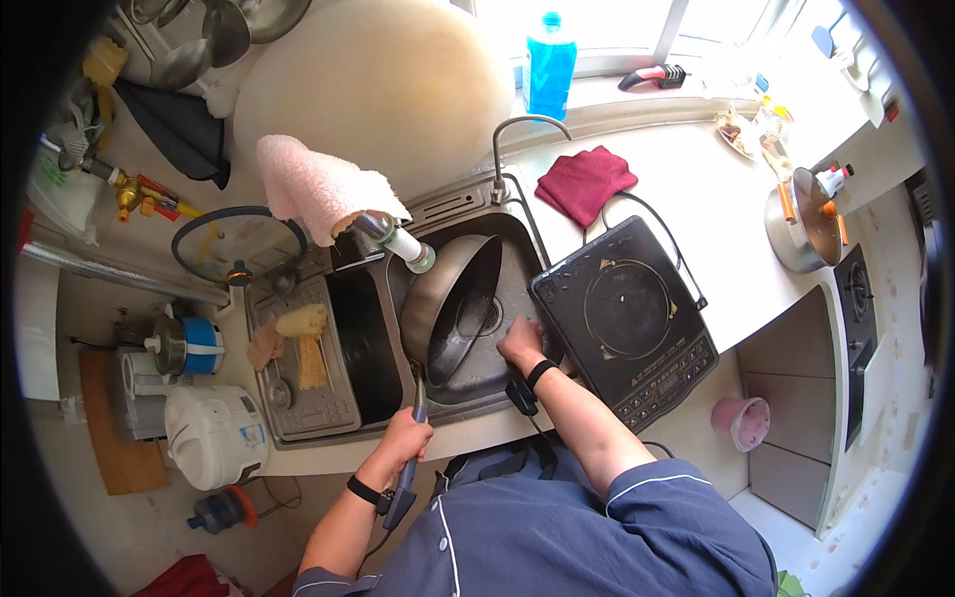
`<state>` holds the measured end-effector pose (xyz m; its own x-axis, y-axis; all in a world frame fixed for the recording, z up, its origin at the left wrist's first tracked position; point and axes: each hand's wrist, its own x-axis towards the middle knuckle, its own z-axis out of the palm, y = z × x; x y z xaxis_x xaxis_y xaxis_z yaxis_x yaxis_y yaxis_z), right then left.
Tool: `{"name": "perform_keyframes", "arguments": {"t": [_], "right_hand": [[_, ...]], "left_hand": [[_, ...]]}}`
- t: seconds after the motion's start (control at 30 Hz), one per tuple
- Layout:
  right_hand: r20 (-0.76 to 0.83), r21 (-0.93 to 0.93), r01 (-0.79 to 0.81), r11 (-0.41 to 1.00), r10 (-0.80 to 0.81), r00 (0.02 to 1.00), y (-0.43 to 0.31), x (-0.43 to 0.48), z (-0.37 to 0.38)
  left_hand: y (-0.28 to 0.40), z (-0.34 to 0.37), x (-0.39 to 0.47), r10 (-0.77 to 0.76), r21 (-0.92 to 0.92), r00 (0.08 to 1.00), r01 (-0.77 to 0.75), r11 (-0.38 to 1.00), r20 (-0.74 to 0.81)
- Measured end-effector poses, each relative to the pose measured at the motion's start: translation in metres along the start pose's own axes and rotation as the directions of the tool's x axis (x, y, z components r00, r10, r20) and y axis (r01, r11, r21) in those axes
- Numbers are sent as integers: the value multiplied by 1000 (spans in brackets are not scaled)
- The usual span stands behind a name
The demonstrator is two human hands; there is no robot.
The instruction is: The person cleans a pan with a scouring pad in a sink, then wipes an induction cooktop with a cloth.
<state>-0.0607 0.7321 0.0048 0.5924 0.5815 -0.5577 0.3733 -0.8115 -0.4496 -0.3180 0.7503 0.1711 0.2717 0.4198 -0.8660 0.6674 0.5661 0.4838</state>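
Note:
My left hand (407,435) is closed around the handle of a metal wok (450,306), which stands tilted on its side in the larger basin of the steel sink (522,224). Over the same basin, toward its right side, my right hand (521,340) is curled; whether it holds anything cannot be told. A faucet (395,239) with a pink cloth (321,179) draped over it reaches above the wok's upper edge. Right of my right hand lies a black induction cooktop (627,298), its left edge near the sink.
A ribbed drainer tray (328,403) with loofah sponges (310,366) borders the sink's left side. Behind the cooktop are a dark red cloth (587,183) and a blue liquid bottle (550,71). A steel pot (787,231) stands far right. A glass lid (216,250) is at the left.

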Motion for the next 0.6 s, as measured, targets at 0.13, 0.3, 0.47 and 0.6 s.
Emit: {"name": "perform_keyframes", "arguments": {"t": [0.13, 0.3, 0.47, 0.6], "right_hand": [[94, 120, -16, 993, 5, 996, -3, 4, -7], [41, 166, 61, 984, -69, 997, -4, -5, -8], [-26, 163, 138, 977, -136, 990, -4, -6, 1], [17, 182, 161, 970, -167, 986, -9, -4, -2]], "left_hand": [[-4, 5, -8, 105, 109, 986, -91, 990, -130], [-1, 9, -30, 142, 166, 965, -106, 980, -219], [-22, 3, -43, 185, 303, 934, -89, 949, -305], [-31, 2, -70, 254, 436, 891, -71, 897, -377]]}}
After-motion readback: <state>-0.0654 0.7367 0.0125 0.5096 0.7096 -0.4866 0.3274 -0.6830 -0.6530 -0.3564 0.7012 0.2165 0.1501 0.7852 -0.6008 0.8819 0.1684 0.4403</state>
